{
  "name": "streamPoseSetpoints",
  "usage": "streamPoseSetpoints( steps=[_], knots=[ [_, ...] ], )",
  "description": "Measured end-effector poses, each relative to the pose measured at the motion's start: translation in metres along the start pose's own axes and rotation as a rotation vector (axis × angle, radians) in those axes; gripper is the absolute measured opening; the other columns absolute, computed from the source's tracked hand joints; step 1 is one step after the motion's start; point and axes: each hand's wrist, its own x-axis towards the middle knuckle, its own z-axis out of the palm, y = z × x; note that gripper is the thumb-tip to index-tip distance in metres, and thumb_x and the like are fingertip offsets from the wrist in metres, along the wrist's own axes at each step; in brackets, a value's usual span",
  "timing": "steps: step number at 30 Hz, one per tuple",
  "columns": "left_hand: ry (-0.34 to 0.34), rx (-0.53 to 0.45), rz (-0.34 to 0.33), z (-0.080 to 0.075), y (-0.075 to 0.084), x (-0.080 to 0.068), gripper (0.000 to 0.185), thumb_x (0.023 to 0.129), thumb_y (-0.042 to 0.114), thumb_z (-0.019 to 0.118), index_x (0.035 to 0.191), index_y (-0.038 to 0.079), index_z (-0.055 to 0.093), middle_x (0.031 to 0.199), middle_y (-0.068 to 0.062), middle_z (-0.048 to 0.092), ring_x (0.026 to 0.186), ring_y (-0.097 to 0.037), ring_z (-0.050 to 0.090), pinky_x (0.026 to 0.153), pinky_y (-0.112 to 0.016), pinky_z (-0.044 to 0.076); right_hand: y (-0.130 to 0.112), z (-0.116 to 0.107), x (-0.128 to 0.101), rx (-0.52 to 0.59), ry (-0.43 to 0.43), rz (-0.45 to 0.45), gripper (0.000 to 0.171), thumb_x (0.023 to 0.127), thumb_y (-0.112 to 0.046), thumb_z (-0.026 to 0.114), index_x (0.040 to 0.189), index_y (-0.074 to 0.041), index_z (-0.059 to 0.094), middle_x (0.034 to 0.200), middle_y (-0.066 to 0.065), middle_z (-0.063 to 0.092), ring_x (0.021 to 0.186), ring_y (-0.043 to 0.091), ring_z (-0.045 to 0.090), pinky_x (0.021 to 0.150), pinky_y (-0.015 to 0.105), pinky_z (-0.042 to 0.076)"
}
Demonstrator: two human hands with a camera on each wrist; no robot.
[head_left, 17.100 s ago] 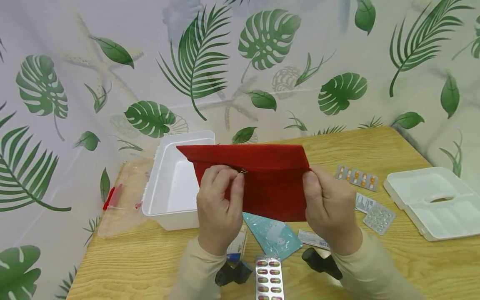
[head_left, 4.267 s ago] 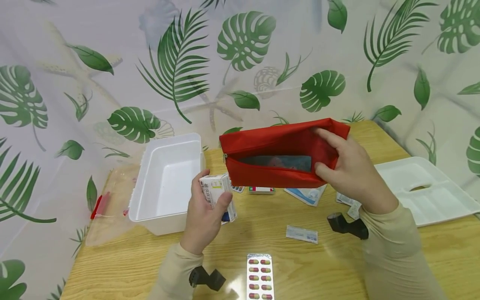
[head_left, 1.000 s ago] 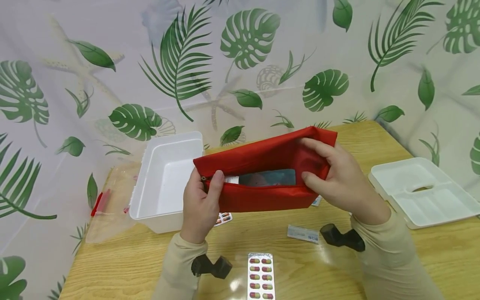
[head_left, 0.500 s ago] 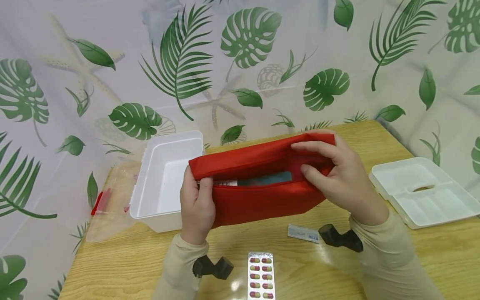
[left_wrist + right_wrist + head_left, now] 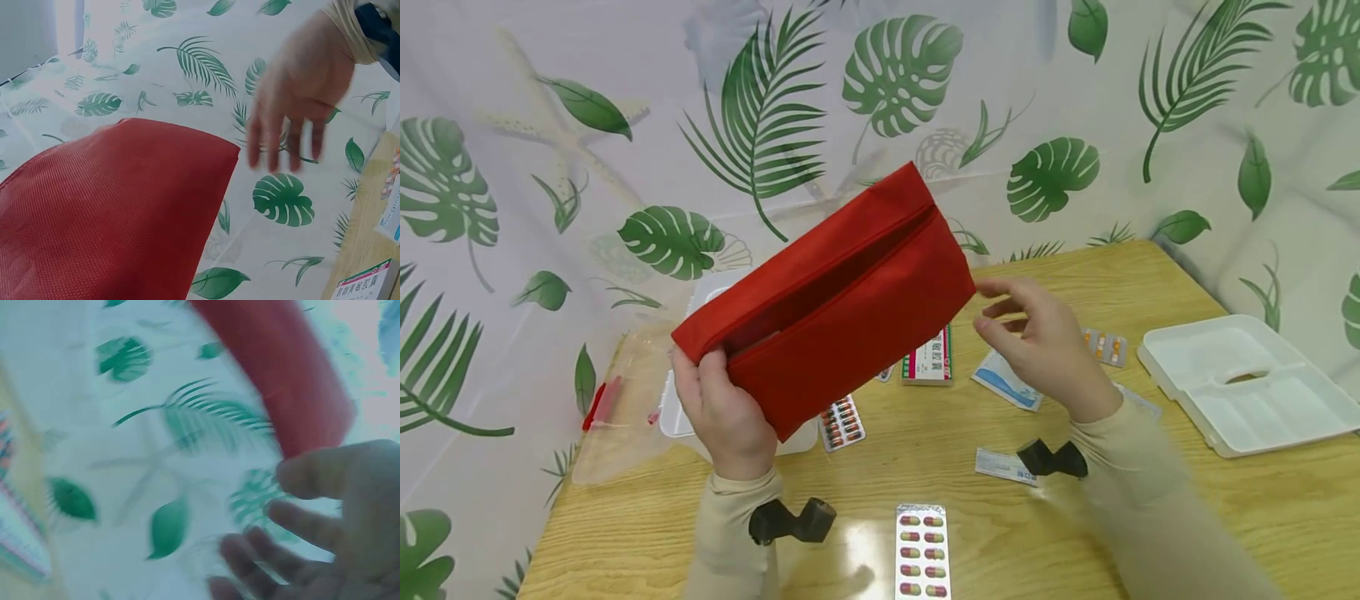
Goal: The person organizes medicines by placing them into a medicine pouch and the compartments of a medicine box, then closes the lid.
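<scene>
Foil blister pack (image 5: 922,552) of red-and-yellow capsules lies nearest on the wooden table (image 5: 1262,517). Above it, the left hand (image 5: 724,408) grips the lower left end of a red fabric pouch (image 5: 827,304), lifted off the table and tilted, its right end highest. The pouch is a plain matte rectangle with a long slit along its top, gaping slightly. The right hand (image 5: 1043,340) hovers just beside it, fingers loosely spread, holding nothing. Behind sits a white box (image 5: 673,417).
</scene>
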Motion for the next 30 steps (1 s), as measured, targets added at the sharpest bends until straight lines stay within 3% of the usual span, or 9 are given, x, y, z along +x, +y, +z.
streamPoseSetpoints(
  steps=[4, 6, 12, 18, 23, 27, 30],
  knots=[
    [0.014, -0.027, 0.002, -0.002, -0.002, 0.002, 0.030, 0.096, 0.010, 0.035, 0.119, 0.006, 0.053, 0.116, -0.020, 0.060, 0.100, -0.037, 0.056, 0.080, -0.044, 0.047, 0.023, 0.023, 0.005, -0.198, -0.264, 0.075, 0.038, 0.095, -0.024, 0.060, 0.129, -0.008, 0.058, 0.131, 0.009, 0.055, 0.109, 0.030, 0.057, 0.086, 0.046, 0.049],
    [0.022, -0.050, -0.001, -0.001, -0.003, 0.003, 0.030, 0.095, 0.008, 0.035, 0.118, 0.004, 0.054, 0.113, -0.022, 0.060, 0.097, -0.037, 0.057, 0.079, -0.043, 0.047, 0.032, 0.036, 0.005, -0.238, -0.368, 0.105, 0.042, 0.094, -0.026, 0.060, 0.131, -0.006, 0.056, 0.135, 0.012, 0.053, 0.118, 0.033, 0.053, 0.093, 0.049, 0.046],
    [0.016, -0.034, -0.006, -0.001, -0.007, 0.004, 0.027, 0.095, 0.008, 0.036, 0.116, 0.005, 0.054, 0.112, -0.021, 0.061, 0.096, -0.037, 0.057, 0.078, -0.042, 0.048, 0.048, 0.063, 0.005, -0.304, -0.562, 0.145, 0.058, 0.094, -0.026, 0.060, 0.142, 0.000, 0.042, 0.148, 0.019, 0.037, 0.136, 0.037, 0.035, 0.107, 0.050, 0.033],
    [0.002, 0.018, 0.008, -0.001, -0.010, 0.005, 0.026, 0.096, 0.010, 0.039, 0.116, 0.005, 0.054, 0.111, -0.019, 0.061, 0.096, -0.036, 0.057, 0.079, -0.042, 0.048, 0.051, 0.071, 0.002, -0.356, -0.641, 0.123, 0.055, 0.096, -0.026, 0.056, 0.143, 0.000, 0.042, 0.145, 0.019, 0.043, 0.133, 0.036, 0.039, 0.107, 0.048, 0.033],
    [0.002, 0.065, 0.040, -0.001, -0.010, 0.005, 0.025, 0.095, 0.011, 0.040, 0.115, 0.007, 0.055, 0.111, -0.016, 0.062, 0.096, -0.036, 0.058, 0.079, -0.042, 0.049, 0.050, 0.071, -0.001, -0.377, -0.660, 0.157, 0.053, 0.095, -0.025, 0.058, 0.140, -0.001, 0.046, 0.139, 0.015, 0.051, 0.129, 0.033, 0.046, 0.104, 0.047, 0.037],
    [-0.002, 0.086, 0.050, -0.004, -0.011, 0.005, 0.025, 0.096, 0.013, 0.041, 0.116, 0.008, 0.055, 0.112, -0.015, 0.062, 0.096, -0.036, 0.058, 0.079, -0.042, 0.049, 0.046, 0.068, -0.001, -0.409, -0.645, 0.187, 0.047, 0.093, -0.027, 0.061, 0.134, -0.004, 0.055, 0.120, 0.011, 0.064, 0.106, 0.025, 0.060, 0.092, 0.043, 0.047],
    [-0.008, 0.094, 0.054, -0.005, -0.011, 0.005, 0.025, 0.096, 0.013, 0.041, 0.116, 0.008, 0.054, 0.112, -0.015, 0.062, 0.097, -0.035, 0.057, 0.078, -0.042, 0.050, 0.041, 0.066, -0.001, -0.436, -0.620, 0.216, 0.039, 0.092, -0.030, 0.062, 0.124, -0.007, 0.063, 0.103, 0.005, 0.067, 0.083, 0.017, 0.059, 0.076, 0.037, 0.050]
  ],
)
